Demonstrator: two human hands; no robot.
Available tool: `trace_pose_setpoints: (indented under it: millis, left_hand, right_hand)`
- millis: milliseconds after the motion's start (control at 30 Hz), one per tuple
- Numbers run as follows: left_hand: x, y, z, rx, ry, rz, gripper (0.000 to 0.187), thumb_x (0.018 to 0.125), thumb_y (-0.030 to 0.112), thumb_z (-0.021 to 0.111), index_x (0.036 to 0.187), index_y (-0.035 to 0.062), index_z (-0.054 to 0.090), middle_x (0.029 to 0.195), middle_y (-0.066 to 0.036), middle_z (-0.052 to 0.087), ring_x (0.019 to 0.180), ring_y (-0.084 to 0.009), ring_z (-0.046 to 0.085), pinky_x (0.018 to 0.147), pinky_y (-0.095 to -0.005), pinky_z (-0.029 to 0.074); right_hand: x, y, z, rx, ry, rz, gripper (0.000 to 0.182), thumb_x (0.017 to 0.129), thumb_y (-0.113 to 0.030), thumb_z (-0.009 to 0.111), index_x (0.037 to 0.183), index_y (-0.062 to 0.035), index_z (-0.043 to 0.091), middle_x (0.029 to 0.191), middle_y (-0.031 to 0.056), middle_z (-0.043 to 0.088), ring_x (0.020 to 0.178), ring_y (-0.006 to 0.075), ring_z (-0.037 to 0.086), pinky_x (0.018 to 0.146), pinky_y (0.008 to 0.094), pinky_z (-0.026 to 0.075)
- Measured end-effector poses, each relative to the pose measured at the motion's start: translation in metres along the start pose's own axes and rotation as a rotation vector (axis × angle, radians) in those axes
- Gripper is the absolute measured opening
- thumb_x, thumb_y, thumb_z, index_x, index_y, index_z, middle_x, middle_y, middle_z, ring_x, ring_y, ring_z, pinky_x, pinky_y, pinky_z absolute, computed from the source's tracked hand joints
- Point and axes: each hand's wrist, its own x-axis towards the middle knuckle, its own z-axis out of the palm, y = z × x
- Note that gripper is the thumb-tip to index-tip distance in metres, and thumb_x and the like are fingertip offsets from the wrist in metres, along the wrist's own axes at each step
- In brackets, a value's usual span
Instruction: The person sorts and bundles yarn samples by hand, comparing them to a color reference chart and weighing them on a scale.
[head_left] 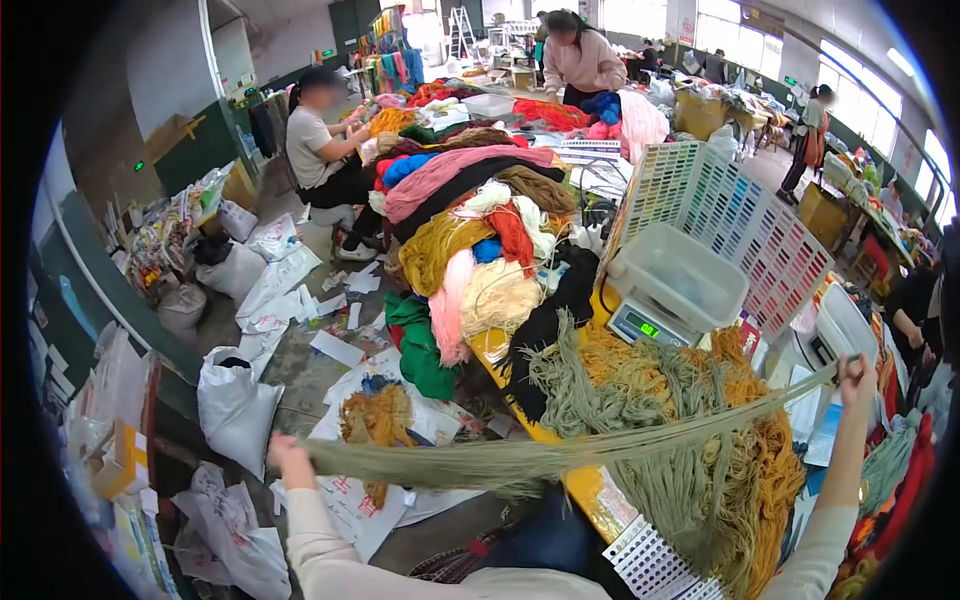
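A long skein of grey-green yarn (pixel 510 462) is stretched across the view between my two hands, sagging a little in the middle. My left hand (pixel 292 462), somewhat blurred, is closed on its left end, out over the floor. At the other end, higher up on the right, my right hand (pixel 855 378) is closed round the yarn. Beneath the skein, loose grey-green yarn (pixel 590 385) and mustard-brown yarn (pixel 765 450) lie heaped on the yellow-edged table (pixel 600 505). A digital scale (pixel 640 325) stands behind the heap, bearing a clear plastic tub (pixel 680 275).
Colour charts (pixel 720 230) stand upright behind the scale. Coloured yarn bundles (pixel 470 190) cover the table further back. White sacks (pixel 238 405) and papers lie on the floor at left. One person (pixel 325 140) sits beside the table; another (pixel 580 65) stands at its far end.
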Motion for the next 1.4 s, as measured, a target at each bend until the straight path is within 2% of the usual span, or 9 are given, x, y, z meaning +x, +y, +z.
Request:
trace_pose_setpoints:
  millis: [267,433,600,767,900,1067,1200,1300,1400]
  left_hand:
    - [0.025,0.048,-0.095,0.185,0.359,0.182,0.012,0.076,0.019,0.051,0.072,0.0083,0.048,0.044,0.004,0.032,0.036,-0.0077,0.030,0.034,-0.0223,0.025]
    - [-0.002,-0.008,-0.101,0.003,0.052,-0.272,0.015,0.078,0.021,0.051,0.081,0.0065,0.053,0.044,0.006,0.027,0.035,-0.0059,0.026,0.032,-0.0204,0.022]
    - [-0.077,-0.041,-0.083,-0.084,-0.225,-0.612,0.015,0.084,0.021,0.044,0.087,0.0097,0.053,0.044,0.009,0.017,0.035,-0.0030,0.018,0.032,-0.0177,0.016]
    - [-0.083,-0.044,-0.085,-0.035,-0.237,-0.640,0.015,0.084,0.021,0.044,0.085,0.0086,0.052,0.047,0.007,0.030,0.039,-0.0025,0.031,0.036,-0.0165,0.026]
    - [-0.113,-0.061,-0.056,0.029,-0.167,-0.545,0.013,0.083,0.020,0.046,0.080,0.0076,0.051,0.064,0.001,0.048,0.057,-0.0083,0.048,0.048,-0.0191,0.041]
    - [-0.131,-0.077,-0.040,0.045,-0.122,-0.537,0.017,0.083,0.021,0.046,0.077,0.0064,0.051,0.076,-0.004,0.055,0.065,-0.0112,0.053,0.052,-0.0219,0.046]
    - [-0.137,-0.076,-0.038,0.099,-0.308,-0.721,0.020,0.085,0.023,0.043,0.079,0.0060,0.052,0.060,0.001,0.047,0.048,-0.0056,0.045,0.042,-0.0190,0.040]
    - [-0.132,-0.085,-0.050,-0.080,-0.471,-0.933,0.025,0.086,0.026,0.039,0.082,0.0055,0.054,0.049,0.006,0.037,0.038,-0.0029,0.034,0.035,-0.0174,0.031]
    - [-0.148,-0.088,-0.031,-0.091,-0.519,-1.063,0.029,0.087,0.026,0.035,0.085,0.0048,0.054,0.045,0.007,0.030,0.035,-0.0025,0.028,0.033,-0.0171,0.024]
  right_hand:
    - [-0.048,0.026,0.169,-0.687,-0.450,0.121,0.013,0.078,-0.010,0.046,0.065,-0.0119,0.043,0.050,-0.0064,0.029,0.041,0.0049,0.031,0.042,0.0188,0.034]
    - [-0.078,0.068,0.259,-0.708,-0.927,0.150,0.016,0.079,-0.018,0.046,0.076,-0.0027,0.050,0.066,0.0068,0.054,0.062,0.0168,0.054,0.058,0.0281,0.045]
    - [0.033,0.021,0.296,-0.673,-0.447,-0.083,0.014,0.081,-0.011,0.046,0.080,0.0024,0.052,0.078,0.0122,0.056,0.075,0.0195,0.055,0.074,0.0327,0.045]
    - [0.065,0.013,0.322,-0.874,-0.532,-0.487,0.018,0.078,-0.016,0.045,0.073,-0.0012,0.055,0.074,0.0077,0.057,0.068,0.0133,0.052,0.062,0.0257,0.041]
    - [0.030,0.079,0.323,-1.363,-0.609,-0.183,0.013,0.074,-0.018,0.050,0.068,-0.0066,0.053,0.066,0.0020,0.052,0.061,0.0106,0.051,0.051,0.0241,0.041]
    - [0.009,0.131,0.346,-0.743,-0.954,0.287,0.017,0.080,-0.016,0.049,0.086,-0.0003,0.052,0.082,0.0101,0.058,0.078,0.0210,0.057,0.076,0.0323,0.047]
    - [0.054,0.089,0.382,-0.566,-0.404,0.003,0.019,0.082,-0.010,0.044,0.092,0.0059,0.048,0.095,0.0195,0.053,0.088,0.0281,0.053,0.082,0.0384,0.043]
    - [0.103,0.034,0.367,-0.709,-0.090,-0.466,0.019,0.079,-0.016,0.042,0.080,0.0002,0.052,0.080,0.0091,0.055,0.078,0.0178,0.051,0.067,0.0320,0.042]
    - [0.117,0.015,0.340,-0.978,-0.325,-0.552,0.015,0.075,-0.015,0.046,0.073,-0.0029,0.054,0.076,0.0048,0.054,0.066,0.0128,0.049,0.056,0.0252,0.040]
